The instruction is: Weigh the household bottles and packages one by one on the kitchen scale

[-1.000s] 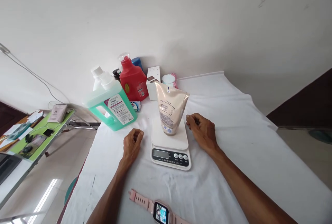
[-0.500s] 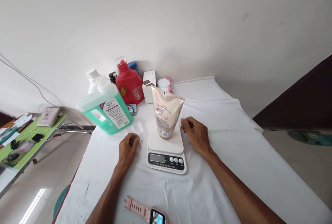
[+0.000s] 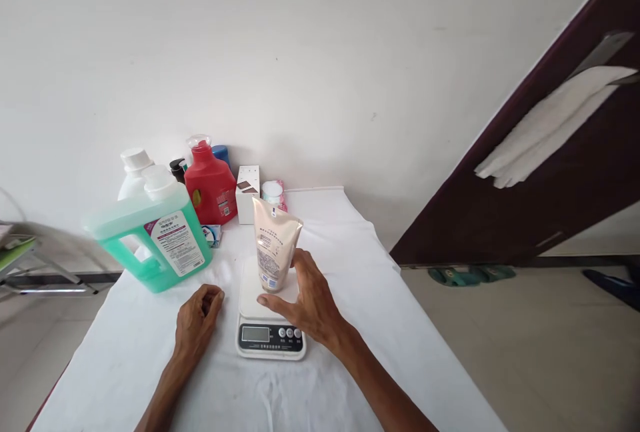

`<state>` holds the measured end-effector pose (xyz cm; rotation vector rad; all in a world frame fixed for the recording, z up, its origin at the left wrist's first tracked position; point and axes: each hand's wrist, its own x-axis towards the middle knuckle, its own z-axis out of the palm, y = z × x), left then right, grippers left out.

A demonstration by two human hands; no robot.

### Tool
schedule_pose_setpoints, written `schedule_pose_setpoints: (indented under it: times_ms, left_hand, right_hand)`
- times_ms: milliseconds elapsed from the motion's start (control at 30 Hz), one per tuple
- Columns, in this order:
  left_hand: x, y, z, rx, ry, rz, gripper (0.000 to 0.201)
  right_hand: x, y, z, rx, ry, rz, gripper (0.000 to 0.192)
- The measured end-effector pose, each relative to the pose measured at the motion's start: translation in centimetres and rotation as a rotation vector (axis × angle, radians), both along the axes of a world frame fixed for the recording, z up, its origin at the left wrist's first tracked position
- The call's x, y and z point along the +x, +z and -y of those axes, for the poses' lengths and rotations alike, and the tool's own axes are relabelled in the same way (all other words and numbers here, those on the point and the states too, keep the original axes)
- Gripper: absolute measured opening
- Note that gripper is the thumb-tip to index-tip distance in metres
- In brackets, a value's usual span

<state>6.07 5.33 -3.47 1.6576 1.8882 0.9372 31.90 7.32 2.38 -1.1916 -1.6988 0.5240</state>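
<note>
The cream-coloured tube (image 3: 276, 242) stands narrow end down on the scale (image 3: 250, 305), so a light, even hold low on its sides seems best, without leaning on the scale. The right hand (image 3: 315, 299) comes at it from the right, thumb spread wide from the fingers, contact unclear; the left hand (image 3: 195, 322) rests loosely curled on the cloth (image 3: 340, 385), nothing visible in it

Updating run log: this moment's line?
beige plastic tube: standing on white digital scale; right hand: open beside it, contact unclear; left hand: curled on white cloth
</note>
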Motion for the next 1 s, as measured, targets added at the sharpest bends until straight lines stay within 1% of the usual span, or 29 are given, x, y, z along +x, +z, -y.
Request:
schedule_pose_setpoints:
  times_ms: [100,167,267,400,467,500,567,600,667,700,767,867,933,1000]
  left_hand:
    - [-0.2,0.0,0.0,-0.005,-0.014,-0.001,0.039]
    - [-0.3,-0.2,0.0,0.004,-0.02,0.003,0.039]
    - [-0.4,-0.3,-0.1,0.019,-0.02,0.006,0.039]
    - [-0.3,-0.4,-0.2,0.028,-0.012,0.008,0.037]
    - [-0.2,-0.4,-0.2,0.026,-0.009,0.013,0.037]
    - [-0.2,-0.4,-0.2,0.023,-0.008,0.015,0.036]
    - [-0.1,-0.4,-0.2,0.016,-0.007,0.013,0.036]
    - [-0.1,-0.5,-0.1,0.013,-0.004,0.006,0.036]
    - [0.0,-0.6,-0.2,0.001,0.002,-0.012,0.035]
    - [0.0,-0.6,-0.2,-0.005,0.007,-0.02,0.035]
    - [0.1,-0.7,-0.2,-0.012,0.014,-0.025,0.034]
    - [0.2,-0.7,-0.3,-0.013,0.019,-0.019,0.034]
    - [0.3,-0.6,-0.3,-0.021,0.019,-0.02,0.035]
    - [0.4,-0.4,-0.3,-0.028,0.024,-0.028,0.036]
  right_hand:
    - [-1.2,0.1,-0.5,-0.085,-0.093,0.03,0.028]
    - [-1.4,0.1,-1.0,-0.152,-0.105,0.037,0.026]
    - [-1.4,0.4,-1.4,-0.228,-0.072,0.036,0.024]
    - [-1.0,0.7,-1.4,-0.302,0.005,-0.087,0.016]
    - [-0.5,0.8,-1.6,-0.336,0.007,-0.136,0.017]
    - [0.0,0.9,-1.8,-0.344,-0.021,-0.144,0.02]
    - [1.5,1.2,-3.0,-0.34,-0.124,-0.133,0.03]
    - [2.4,1.4,-4.0,-0.324,-0.195,-0.107,0.035]
    - [4.4,1.7,-6.8,-0.301,-0.272,-0.069,0.043]
    - [5.4,1.8,-8.6,-0.287,-0.321,-0.033,0.043]
    - [7.2,1.4,-12.6,-0.248,-0.431,0.006,0.037]
    - [9.0,0.1,-18.6,-0.23,-0.577,0.056,0.029]
    - [9.8,-1.0,-22.0,-0.224,-0.633,0.063,0.023]
    - [10.4,-2.1,-24.9,-0.208,-0.68,0.069,0.024]
